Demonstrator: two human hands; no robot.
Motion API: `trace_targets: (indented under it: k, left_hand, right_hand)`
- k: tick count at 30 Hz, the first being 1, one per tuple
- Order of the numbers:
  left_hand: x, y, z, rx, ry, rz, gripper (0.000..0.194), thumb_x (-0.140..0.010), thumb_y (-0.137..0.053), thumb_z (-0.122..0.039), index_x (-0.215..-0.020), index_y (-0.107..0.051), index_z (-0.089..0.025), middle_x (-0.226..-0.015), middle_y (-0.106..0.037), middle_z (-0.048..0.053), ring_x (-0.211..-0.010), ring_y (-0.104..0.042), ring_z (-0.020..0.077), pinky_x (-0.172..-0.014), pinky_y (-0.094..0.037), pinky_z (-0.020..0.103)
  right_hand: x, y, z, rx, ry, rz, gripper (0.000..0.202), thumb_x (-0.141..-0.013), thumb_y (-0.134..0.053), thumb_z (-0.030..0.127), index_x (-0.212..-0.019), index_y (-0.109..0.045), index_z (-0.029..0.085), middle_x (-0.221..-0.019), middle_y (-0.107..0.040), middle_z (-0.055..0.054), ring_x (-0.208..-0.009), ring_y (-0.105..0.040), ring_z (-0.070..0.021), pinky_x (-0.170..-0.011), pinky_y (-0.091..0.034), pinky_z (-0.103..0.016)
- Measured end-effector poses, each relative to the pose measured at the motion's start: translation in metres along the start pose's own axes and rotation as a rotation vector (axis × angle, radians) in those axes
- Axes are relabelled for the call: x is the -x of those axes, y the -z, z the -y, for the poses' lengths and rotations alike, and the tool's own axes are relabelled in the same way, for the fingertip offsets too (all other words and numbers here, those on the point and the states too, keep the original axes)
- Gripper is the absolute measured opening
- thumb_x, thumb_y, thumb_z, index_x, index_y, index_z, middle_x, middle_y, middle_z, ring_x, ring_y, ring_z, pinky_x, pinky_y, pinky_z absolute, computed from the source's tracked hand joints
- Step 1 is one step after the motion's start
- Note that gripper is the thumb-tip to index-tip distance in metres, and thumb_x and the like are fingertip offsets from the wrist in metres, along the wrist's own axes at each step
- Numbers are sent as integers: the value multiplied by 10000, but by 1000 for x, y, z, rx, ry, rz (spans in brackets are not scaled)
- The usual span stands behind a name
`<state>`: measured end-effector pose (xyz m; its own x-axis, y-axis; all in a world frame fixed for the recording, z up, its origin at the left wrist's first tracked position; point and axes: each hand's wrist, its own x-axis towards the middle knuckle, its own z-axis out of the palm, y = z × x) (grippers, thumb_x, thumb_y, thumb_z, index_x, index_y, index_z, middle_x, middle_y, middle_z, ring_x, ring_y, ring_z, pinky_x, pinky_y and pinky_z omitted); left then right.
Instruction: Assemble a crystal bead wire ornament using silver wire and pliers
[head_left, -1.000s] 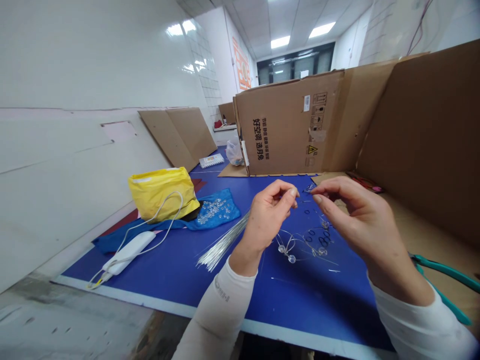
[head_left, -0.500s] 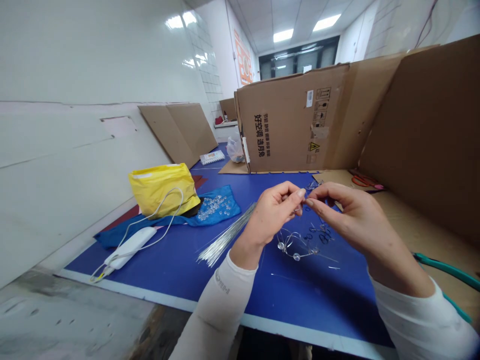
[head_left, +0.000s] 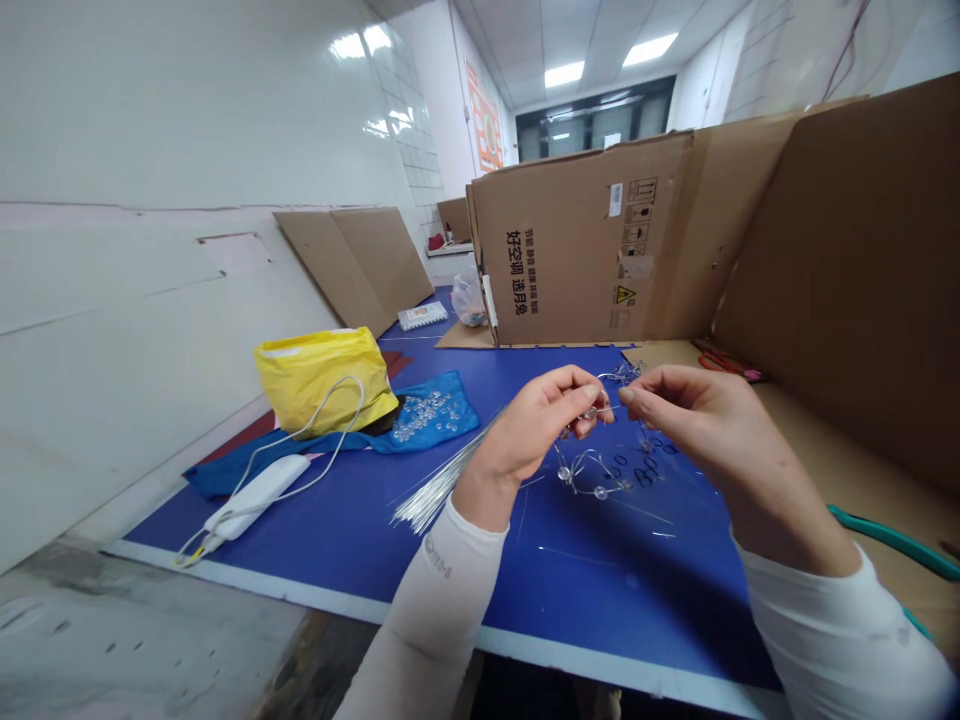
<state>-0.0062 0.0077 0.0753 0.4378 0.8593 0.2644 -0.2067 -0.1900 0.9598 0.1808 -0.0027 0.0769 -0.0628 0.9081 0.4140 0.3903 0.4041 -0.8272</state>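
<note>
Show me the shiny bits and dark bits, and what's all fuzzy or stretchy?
In the head view, ceiling lights shine and glare spots the glossy wall; a soft shadow darkens the blue table near the right hand; the right sleeve looks stretched and softer toward the corner; the thin wire is hard to trace.

Thin silvery wire (head_left: 612, 407) extends nearly level beside a clear bead (head_left: 592, 412).
</note>
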Motion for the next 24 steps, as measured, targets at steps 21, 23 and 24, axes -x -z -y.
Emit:
trace_targets:
  k: [21, 23, 24]
  left_hand:
    - [-1, 0, 1, -146, -77, -90, 272, -870, -695, -412, -792, -638, -158, -642, -582, -32, -529, -437, 49, -515, -341, 202]
    - [-1, -1, 0, -154, -77, -76, 281, -866, -701, -423, -793, -631, -161, -633, -576, -37, -519, -416, 48, -513, -330, 205]
    - [-1, -1, 0, -158, -77, -68, 286, -864, -706, -429, -794, -630, -162, -633, -577, -37, -521, -417, 49, -514, -329, 207]
  right_hand:
    - [-1, 8, 6, -269, -70, 234, 369, -730, -798, 562, -705, -723, 202, -688, -633, -12, -675, -514, -141, -624, -375, -295]
    - [-2, 9, 3, -277, -56, 268, 360, -735, -797, 554, -706, -717, 204, -688, -624, -9, -676, -503, -140, -626, -369, -297]
    - [-3, 9, 2, -278, -52, 281, 358, -739, -796, 551, -709, -716, 204, -693, -626, -10, -682, -505, -142, -632, -371, -299]
